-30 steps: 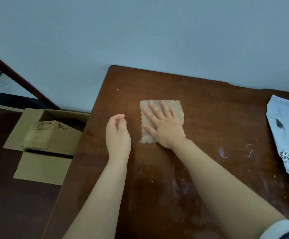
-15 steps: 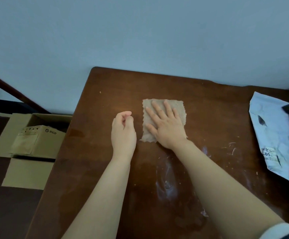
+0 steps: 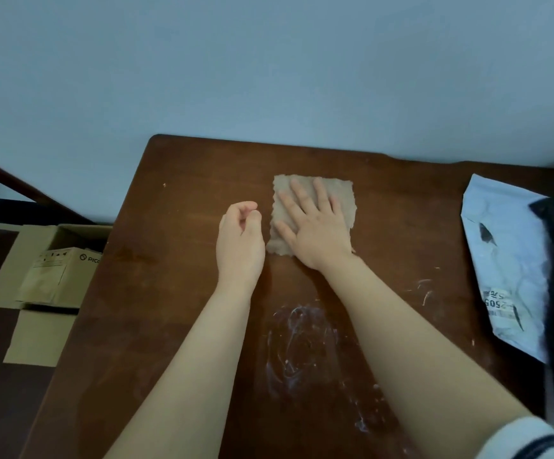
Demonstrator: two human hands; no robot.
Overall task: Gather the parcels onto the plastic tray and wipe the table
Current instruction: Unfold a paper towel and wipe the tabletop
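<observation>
A ragged beige cloth [image 3: 345,193] is pressed onto the dark brown wooden surface [image 3: 169,293] by the right hand [image 3: 315,233], fingers straight and spread. The left hand [image 3: 240,240] is beside it, fingers loosely curled, empty. The white smeared residue [image 3: 298,342] could be spread rather than lifted. A pale grey plastic parcel [image 3: 507,260] lies far right. Since a second ago the cloth has been shifted rightward.

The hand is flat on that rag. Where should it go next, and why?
Probably draw the right hand and the cloth under it back toward the body, over the white smears on the table. That patch lies just nearer than the cloth and looks unwiped; the left hand is beside it, holding nothing.
</observation>
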